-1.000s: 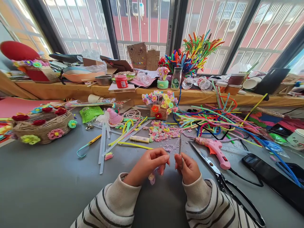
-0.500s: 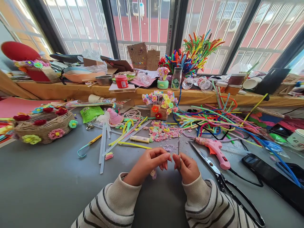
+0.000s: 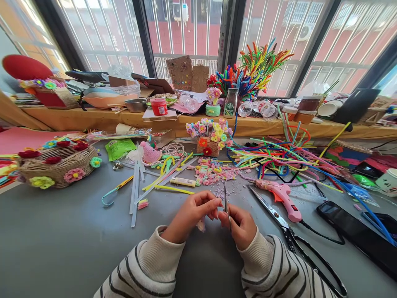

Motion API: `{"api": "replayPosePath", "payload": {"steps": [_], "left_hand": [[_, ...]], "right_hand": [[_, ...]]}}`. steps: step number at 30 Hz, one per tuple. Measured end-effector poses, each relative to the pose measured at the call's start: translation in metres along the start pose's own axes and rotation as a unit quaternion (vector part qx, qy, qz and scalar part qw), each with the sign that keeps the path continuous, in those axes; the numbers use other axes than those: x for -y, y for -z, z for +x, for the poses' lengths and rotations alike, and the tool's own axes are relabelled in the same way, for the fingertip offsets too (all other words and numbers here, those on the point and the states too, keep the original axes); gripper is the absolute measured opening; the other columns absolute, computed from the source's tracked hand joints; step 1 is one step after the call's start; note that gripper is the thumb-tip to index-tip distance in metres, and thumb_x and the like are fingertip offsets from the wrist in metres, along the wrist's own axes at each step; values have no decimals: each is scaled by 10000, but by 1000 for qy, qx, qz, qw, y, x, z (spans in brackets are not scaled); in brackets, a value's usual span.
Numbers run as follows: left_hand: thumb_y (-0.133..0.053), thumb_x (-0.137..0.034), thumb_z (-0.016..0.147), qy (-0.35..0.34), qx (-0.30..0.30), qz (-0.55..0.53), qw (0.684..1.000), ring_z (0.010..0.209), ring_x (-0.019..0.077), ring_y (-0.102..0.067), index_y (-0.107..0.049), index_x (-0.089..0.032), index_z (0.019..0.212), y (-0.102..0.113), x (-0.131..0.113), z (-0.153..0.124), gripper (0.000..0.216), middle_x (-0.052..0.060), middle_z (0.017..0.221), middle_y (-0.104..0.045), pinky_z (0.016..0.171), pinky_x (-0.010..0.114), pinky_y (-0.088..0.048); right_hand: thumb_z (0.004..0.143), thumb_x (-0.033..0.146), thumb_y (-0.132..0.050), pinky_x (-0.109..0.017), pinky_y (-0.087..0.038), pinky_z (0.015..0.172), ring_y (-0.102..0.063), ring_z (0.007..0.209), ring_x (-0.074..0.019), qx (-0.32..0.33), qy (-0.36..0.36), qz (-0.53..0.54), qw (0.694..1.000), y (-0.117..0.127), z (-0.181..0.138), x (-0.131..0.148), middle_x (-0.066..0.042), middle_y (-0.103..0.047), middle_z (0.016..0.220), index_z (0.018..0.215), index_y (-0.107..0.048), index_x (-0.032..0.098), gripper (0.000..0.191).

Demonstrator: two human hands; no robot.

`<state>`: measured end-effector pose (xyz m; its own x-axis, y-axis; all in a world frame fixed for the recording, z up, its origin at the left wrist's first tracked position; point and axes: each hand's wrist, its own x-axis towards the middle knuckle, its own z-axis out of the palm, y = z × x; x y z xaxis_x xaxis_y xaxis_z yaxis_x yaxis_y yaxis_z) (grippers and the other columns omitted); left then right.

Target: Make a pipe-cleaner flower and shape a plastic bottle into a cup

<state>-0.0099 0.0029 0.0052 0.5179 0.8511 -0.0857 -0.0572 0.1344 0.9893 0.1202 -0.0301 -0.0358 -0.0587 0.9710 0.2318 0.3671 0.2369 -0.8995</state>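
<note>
My right hand (image 3: 240, 225) is closed round a small pair of scissors (image 3: 225, 196), whose thin metal blades point up and away from me. Close beside it, my left hand (image 3: 196, 213) is closed in a pinch. A small pale pink fuzzy piece (image 3: 201, 225) shows below its fingers, mostly covered by the hand. The fingertips of both hands almost meet. Just beyond them lies a heap of fuzzy pastel clippings (image 3: 209, 171), with fine lilac fluff scattered nearer the hands.
At right lie large black-handled scissors (image 3: 276, 215), a pink glue gun (image 3: 281, 194) and a phone (image 3: 356, 231). Pipe cleaners (image 3: 279, 159) are piled behind. To the left are clear glue sticks (image 3: 134, 194) and a twine basket with flowers (image 3: 57, 167). A small flower basket (image 3: 208, 145) stands behind the clippings.
My right hand has moved left, closer to the left hand. The small scissors' blades, apart before, now look closed together. My left hand has hardly moved.
</note>
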Motion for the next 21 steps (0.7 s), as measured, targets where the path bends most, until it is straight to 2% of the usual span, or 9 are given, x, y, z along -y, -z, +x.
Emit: {"api": "replayPosePath", "payload": {"steps": [4, 10, 12, 15, 21], "left_hand": [[-490, -312, 682, 5, 13, -6, 1000, 477, 57, -433, -522, -134, 599, -1, -2, -1, 199, -32, 498, -492, 507, 179, -345], [-530, -307, 648, 17, 35, 27, 999, 557, 89, -482, -549, -130, 644, -1, 0, 0, 179, 3, 576, -566, 563, 208, -356], [-526, -307, 652, 12, 30, 35, 999, 580, 96, -486, -544, -130, 641, 0, 1, 1, 178, 8, 593, -572, 583, 217, -355], [-512, -304, 667, 3, -10, 44, 999, 591, 89, -471, -522, -134, 625, 1, 1, 0, 175, -3, 592, -558, 599, 211, -345], [-527, -286, 659, -25, -71, 36, 997, 540, 63, -409, -457, -140, 588, 2, 0, -1, 177, -44, 547, -476, 560, 187, -327]], "right_hand": [[676, 509, -382, -206, -232, 400, -278, 388, -68, -80, -16, -10, 997, 1, 0, 3, 50, -329, 395, 445, -321, 190, 399], [666, 550, -378, -207, -213, 390, -253, 379, -65, -150, -57, 34, 986, 4, 2, 5, 62, -286, 394, 451, -352, 186, 423], [669, 575, -349, -207, -195, 376, -233, 368, -64, -129, -58, 69, 988, 3, 2, 3, 67, -257, 393, 472, -379, 182, 440], [683, 605, -275, -206, -180, 364, -203, 360, -62, -61, -42, 106, 992, 1, 1, 0, 72, -223, 401, 519, -427, 170, 490], [693, 589, -273, -201, -226, 396, -311, 433, -81, 54, 17, 23, 998, 2, 1, 0, 33, -343, 459, 562, -431, 157, 478]]}}
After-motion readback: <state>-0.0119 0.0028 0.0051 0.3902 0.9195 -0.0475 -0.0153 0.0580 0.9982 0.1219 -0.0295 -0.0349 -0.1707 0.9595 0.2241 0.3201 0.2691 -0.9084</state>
